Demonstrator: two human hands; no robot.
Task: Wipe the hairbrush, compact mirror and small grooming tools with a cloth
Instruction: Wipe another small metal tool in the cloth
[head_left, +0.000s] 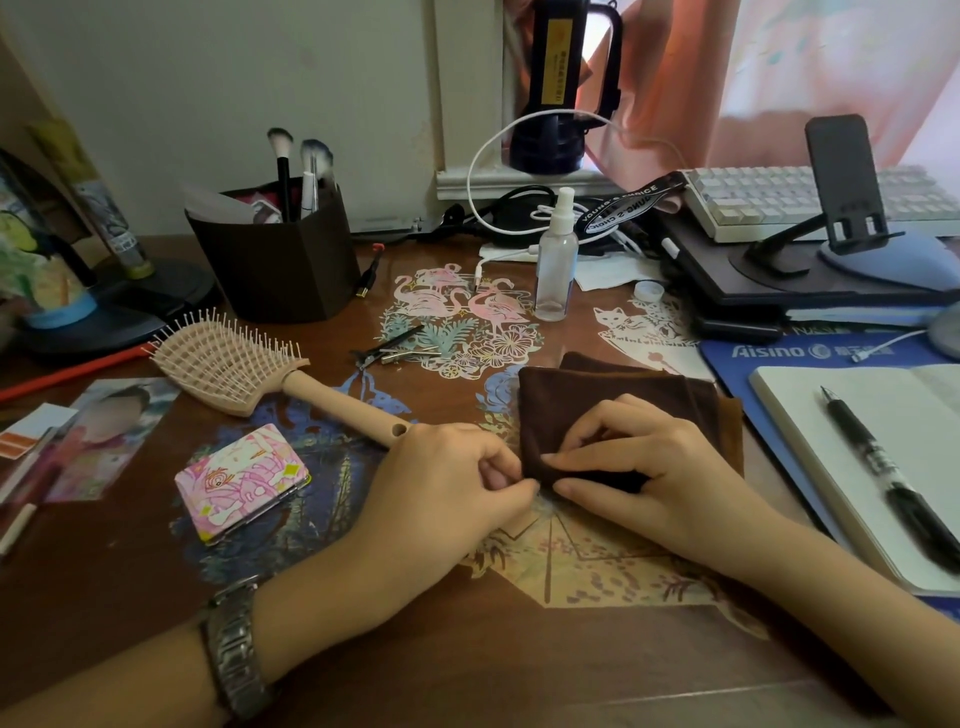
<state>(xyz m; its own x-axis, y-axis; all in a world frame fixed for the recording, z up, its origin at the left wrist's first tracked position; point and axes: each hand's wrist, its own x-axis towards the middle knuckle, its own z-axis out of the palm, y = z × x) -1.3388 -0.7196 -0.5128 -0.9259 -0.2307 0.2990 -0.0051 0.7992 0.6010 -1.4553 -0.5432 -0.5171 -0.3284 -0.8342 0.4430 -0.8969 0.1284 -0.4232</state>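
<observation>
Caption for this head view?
Both hands pinch a brown cloth; hairbrush and mirror wait nearby.

Place: a home dressing-and-study bench (467, 649) of dark wood.
Grooming signs: makeup brushes (298, 166) in a brown holder (275, 260) at 11 o'clock.
Study signs: keyboard (769, 200) at 2 o'clock, open notebook (893, 467) at 3 o'clock.
Backdrop: pink curtain (779, 67) at 1 o'clock.

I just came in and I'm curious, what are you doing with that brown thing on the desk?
A person is getting a folded dark brown cloth ready on the wooden desk. The right hand and the left hand both pinch its near corner. Nothing has been wiped yet: the beige vented hairbrush, the pink patterned compact mirror and the small metal grooming tools lie untouched on the desk. A clear spray bottle stands behind them.
</observation>
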